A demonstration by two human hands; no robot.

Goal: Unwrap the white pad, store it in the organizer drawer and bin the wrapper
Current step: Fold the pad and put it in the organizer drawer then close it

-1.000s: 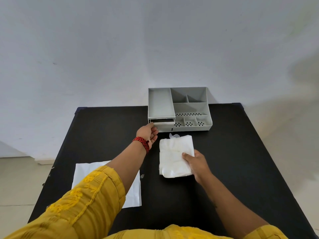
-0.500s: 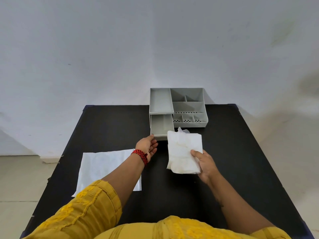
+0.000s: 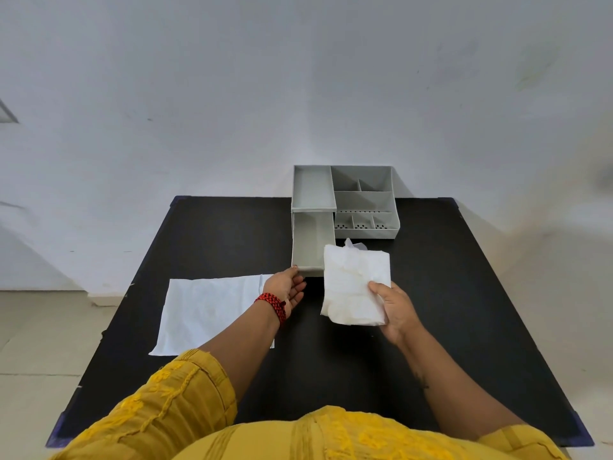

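Note:
A grey organizer (image 3: 363,200) stands at the far edge of the black table (image 3: 447,293). Its drawer (image 3: 310,240) is pulled far out toward me and looks empty. My left hand (image 3: 287,288), with a red band at the wrist, rests at the drawer's front edge, thumb touching it, fingers loosely apart. My right hand (image 3: 393,308) holds the folded white pad (image 3: 353,287) by its lower right corner, lifted just right of the drawer and overlapping its front right corner. The flat white wrapper (image 3: 209,313) lies on the table to the left.
The organizer's top has one long tray on the left and several small compartments on the right. A white wall rises right behind the table. Pale floor shows to the left of the table. My yellow sleeves fill the bottom of the view.
My left hand has pulled the drawer out from nearly closed to far open. My right hand has lifted the pad off the table and brought it up beside the drawer.

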